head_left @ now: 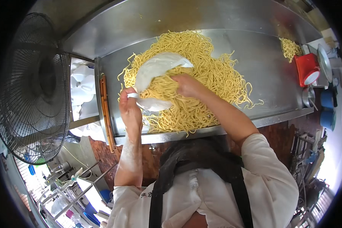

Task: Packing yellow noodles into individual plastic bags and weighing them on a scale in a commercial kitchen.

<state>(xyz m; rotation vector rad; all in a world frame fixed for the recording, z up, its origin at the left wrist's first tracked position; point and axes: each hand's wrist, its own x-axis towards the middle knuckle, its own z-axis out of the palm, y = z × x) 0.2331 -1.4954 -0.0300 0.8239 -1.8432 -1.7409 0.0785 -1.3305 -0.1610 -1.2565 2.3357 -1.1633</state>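
A broad heap of yellow noodles covers the middle of a stainless steel work table. My left hand grips the edge of a white plastic bag at the left of the heap. The bag's mouth spreads wide, facing right, with noodles at its opening. My right hand is at that opening, its fingers closed around a bunch of noodles. Some of those fingers are hidden among the strands. A white band circles a finger of my left hand.
Wooden sticks lie along the table's left edge, beside a large black fan. At the right stand a red scale, a small noodle pile and a metal pot. A raised steel back wall borders the table.
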